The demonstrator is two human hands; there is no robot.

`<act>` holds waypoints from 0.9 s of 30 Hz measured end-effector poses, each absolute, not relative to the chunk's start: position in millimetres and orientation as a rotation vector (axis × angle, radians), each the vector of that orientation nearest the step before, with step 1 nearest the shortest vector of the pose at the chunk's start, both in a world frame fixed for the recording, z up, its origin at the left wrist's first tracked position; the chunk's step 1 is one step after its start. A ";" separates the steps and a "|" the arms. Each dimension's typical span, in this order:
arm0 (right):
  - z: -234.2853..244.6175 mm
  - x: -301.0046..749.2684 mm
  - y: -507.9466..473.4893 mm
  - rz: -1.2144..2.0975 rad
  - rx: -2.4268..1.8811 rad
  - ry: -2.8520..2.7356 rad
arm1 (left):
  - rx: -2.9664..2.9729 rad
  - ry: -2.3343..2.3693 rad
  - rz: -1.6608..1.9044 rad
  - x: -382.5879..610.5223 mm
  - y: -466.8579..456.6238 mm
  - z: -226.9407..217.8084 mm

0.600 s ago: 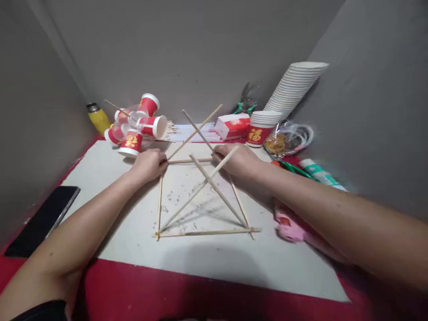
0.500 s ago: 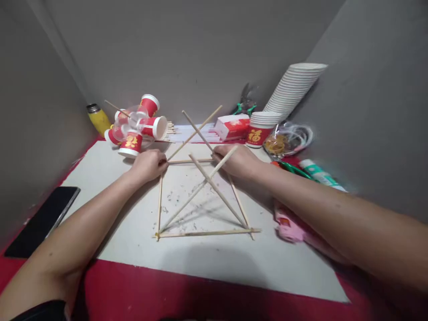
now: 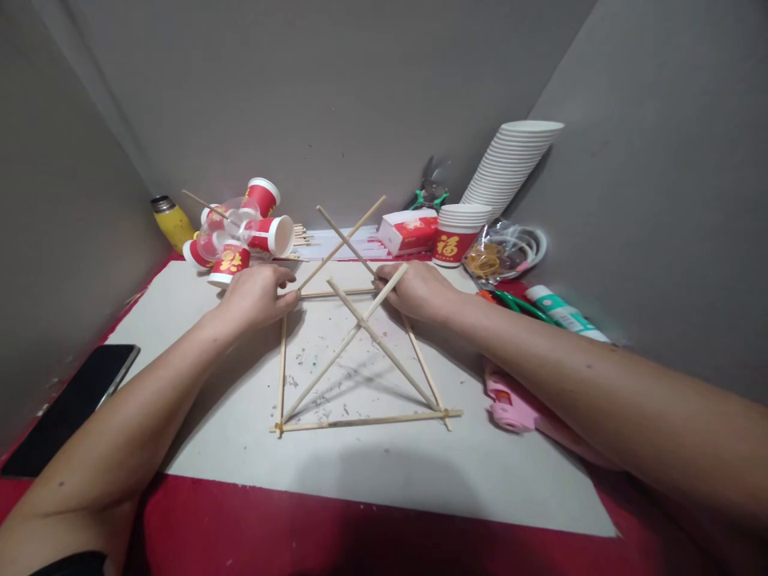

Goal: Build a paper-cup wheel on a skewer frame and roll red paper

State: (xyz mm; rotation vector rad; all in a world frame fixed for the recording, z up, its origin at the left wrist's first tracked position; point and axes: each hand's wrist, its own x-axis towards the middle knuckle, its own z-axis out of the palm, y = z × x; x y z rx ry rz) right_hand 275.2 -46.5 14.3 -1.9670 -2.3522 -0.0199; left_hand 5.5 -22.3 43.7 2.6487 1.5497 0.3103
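Note:
A frame of thin wooden sticks (image 3: 366, 421) stands on the white board. Its base is a four-sided outline, with a crossed pair of sticks rising at the near side and another at the far side. At the far left corner is my left hand (image 3: 255, 298), its thumb by the joint and its index finger lifted apart from it. My right hand (image 3: 423, 292) closes its fingertips around the far right corner, where an upright stick meets the base. The fingertips there are partly hidden behind a near stick.
Behind stand a paper-cup wheel (image 3: 231, 262), a yellow bottle (image 3: 172, 226), a red-and-white box (image 3: 409, 232) and stacked paper cups (image 3: 510, 164). A phone (image 3: 72, 408) lies left. Under my right forearm sits a pink glue gun (image 3: 510, 404). Grey walls enclose the table.
My left index finger has lifted away from the thumb at the far left corner. My right hand keeps its grip. The whole view has shifted slightly.

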 end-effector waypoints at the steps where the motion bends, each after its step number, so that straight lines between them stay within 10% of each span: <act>1: 14.3 275.4 -46.6 -0.021 -1.967 -2.351 | 2.587 1.456 0.341 7.2 -28.4 50.8; 9: 15.0 276.2 -45.6 -0.028 -1.972 -2.340 | 2.081 0.636 0.314 23.7 -78.2 80.0; 27: 19.8 272.5 -45.6 -0.003 -1.993 -2.354 | 1.699 0.535 0.253 36.1 -79.2 57.4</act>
